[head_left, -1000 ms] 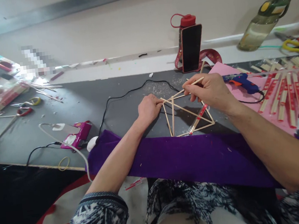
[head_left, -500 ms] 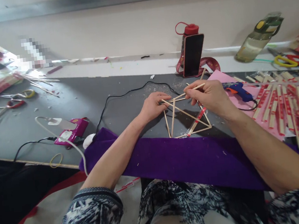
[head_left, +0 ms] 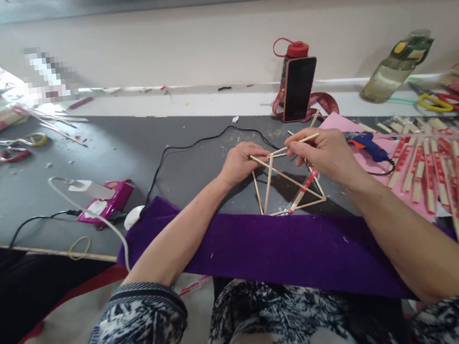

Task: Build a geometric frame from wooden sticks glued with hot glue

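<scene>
Both hands are over the grey table (head_left: 136, 149) and right in the thick of it: the left hand (head_left: 242, 164) has its fingers curled in, pinching the upper left corner of the stick frame (head_left: 288, 186), a little structure of thin wooden sticks joined into triangles. The frame sits on the table just beyond the edge of the purple cloth (head_left: 288, 248), which drapes over the near side and under both forearms. Now the right hand (head_left: 327, 152) is closed too, thumb against fingers, gripping a single loose stick (head_left: 297, 142) that lies almost level above the frame, its left end reaching toward the left hand's fingertips. One stick in the frame carries a red-printed wrapper, slanting down under the right hand. Just beside the right hand, a blue glue gun (head_left: 366, 143) lies on a pink sheet (head_left: 338, 122), and farther right there is a spread of wrapped stick packs (head_left: 431, 165). Behind the hands a dark phone (head_left: 298, 88) leans upright against a red-capped bottle (head_left: 297, 49). Off to the left, well apart, a pink glue gun (head_left: 106, 200) lies on the table, and a black cable (head_left: 193, 143) curves across the surface toward the hands.
</scene>
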Available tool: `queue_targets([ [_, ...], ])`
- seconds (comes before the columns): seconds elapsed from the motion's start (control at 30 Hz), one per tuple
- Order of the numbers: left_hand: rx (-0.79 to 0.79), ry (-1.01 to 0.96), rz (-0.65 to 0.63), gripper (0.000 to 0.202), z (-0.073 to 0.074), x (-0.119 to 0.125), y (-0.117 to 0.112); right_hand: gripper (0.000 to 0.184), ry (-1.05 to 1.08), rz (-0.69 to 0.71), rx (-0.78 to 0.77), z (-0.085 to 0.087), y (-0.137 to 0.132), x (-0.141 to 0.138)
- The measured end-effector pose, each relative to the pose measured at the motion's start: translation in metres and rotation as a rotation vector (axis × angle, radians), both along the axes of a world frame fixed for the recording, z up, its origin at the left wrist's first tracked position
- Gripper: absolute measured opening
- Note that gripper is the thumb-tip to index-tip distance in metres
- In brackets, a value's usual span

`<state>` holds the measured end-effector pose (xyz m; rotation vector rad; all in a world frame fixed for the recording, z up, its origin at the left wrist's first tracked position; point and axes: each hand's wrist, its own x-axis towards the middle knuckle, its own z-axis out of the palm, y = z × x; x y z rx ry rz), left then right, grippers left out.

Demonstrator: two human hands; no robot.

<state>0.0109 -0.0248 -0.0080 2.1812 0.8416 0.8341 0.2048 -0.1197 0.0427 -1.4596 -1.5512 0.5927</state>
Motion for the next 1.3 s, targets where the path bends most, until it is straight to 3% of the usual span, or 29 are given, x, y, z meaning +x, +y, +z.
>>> queue_targets([
  [0.17,0.01,-0.028,-0.026,0.017,-0.006,-0.001,0.004,0.032,0.025,0.007,-0.084,-0.006,0.0,0.006],
  [0.37,0.01,-0.033,-0.011,0.016,-0.01,-0.003,0.008,0.018,-0.412,0.078,-0.189,-0.012,-0.004,0.006],
  [0.5,0.034,-0.047,-0.037,0.017,-0.009,-0.003,0.007,0.013,-0.548,0.151,-0.188,-0.017,-0.005,-0.001],
  [0.63,0.034,-0.01,-0.026,0.018,-0.007,-0.002,0.006,0.011,-0.523,0.18,-0.203,-0.018,-0.008,-0.002],
  [0.83,0.043,-0.044,-0.087,0.018,-0.008,-0.003,0.008,0.012,-0.391,0.066,-0.231,-0.014,-0.019,0.002],
  [1.03,0.038,-0.06,-0.067,0.016,-0.012,-0.002,0.009,0.017,-0.223,0.061,-0.157,-0.023,-0.024,0.011],
  [1.3,0.041,-0.081,-0.063,0.015,-0.014,-0.002,0.008,0.013,-0.246,0.021,-0.096,-0.019,-0.025,0.014],
])
